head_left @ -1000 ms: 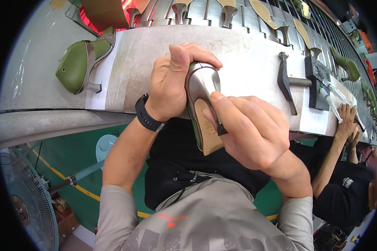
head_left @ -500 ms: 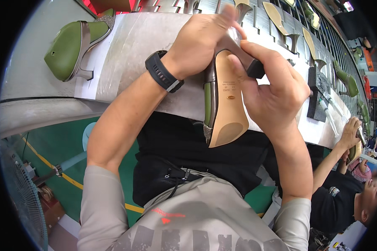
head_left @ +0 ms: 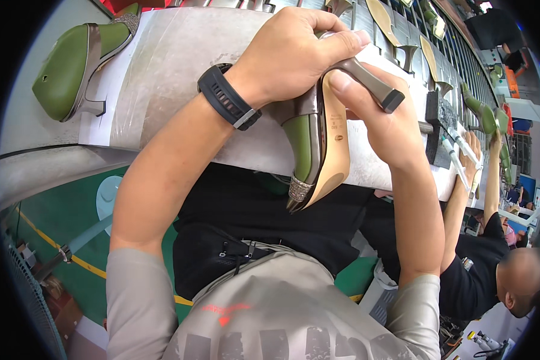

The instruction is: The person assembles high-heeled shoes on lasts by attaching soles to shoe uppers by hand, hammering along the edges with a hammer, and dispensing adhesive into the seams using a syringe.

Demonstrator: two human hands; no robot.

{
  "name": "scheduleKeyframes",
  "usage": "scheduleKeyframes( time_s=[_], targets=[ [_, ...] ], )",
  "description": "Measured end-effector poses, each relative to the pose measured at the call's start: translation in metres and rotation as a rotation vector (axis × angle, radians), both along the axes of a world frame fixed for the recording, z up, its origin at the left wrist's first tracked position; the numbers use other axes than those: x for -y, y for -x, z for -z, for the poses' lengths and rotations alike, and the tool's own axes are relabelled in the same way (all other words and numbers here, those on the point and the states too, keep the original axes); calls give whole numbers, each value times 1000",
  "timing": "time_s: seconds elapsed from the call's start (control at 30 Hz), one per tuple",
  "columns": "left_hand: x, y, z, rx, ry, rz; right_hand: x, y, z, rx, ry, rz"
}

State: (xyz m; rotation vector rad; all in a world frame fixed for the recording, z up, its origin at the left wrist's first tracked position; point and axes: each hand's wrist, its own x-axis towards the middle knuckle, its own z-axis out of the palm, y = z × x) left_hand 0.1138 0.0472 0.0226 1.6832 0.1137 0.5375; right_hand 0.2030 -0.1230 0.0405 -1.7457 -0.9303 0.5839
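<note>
A high-heeled shoe (head_left: 337,144) is held between both hands above the edge of the work surface, toe toward me. Its tan sole faces right, and a green form fills the dark metallic upper with a glittery toe band. My left hand (head_left: 297,57) is closed over the back of the shoe, thumb near the base of the heel (head_left: 369,83). From the right, my right hand (head_left: 393,129) grips below the heel, its thumb pressed on the narrow part of the sole. Some of its fingers are hidden behind the shoe.
Another green-filled heeled shoe (head_left: 63,78) lies at the far left on white paper. Loose soles with heels (head_left: 385,23) lie on a slatted rack at the far right. A dark block (head_left: 439,135) and syringes (head_left: 456,159) sit right of my hand, near a co-worker (head_left: 480,270).
The shoe has rolled so its green side shows more and its sole turns right. My left thumb has come down near the heel base. The co-worker's hands have moved farther out.
</note>
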Motion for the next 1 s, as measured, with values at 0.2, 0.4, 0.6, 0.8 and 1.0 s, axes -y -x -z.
scheduleKeyframes(
  time_s=[0.2, 0.4, 0.6, 0.8, 1.0],
  targets=[
    [-1, 3, -4, -82, -54, 9, -7, -3, -7, -23, 91, -144],
    [-1, 0, 1, -24, -11, -29, -9, 2, -5, 63, 93, -126],
    [1, 4, -7, -30, 73, 14, -3, 12, 27, -105, -200, -97],
    [1, -7, 16, 45, 40, -65, 1, 13, 24, -92, -64, -54],
    [-3, -7, 11, -124, 53, -42, 22, 3, 27, -507, 61, -243]
  ],
)
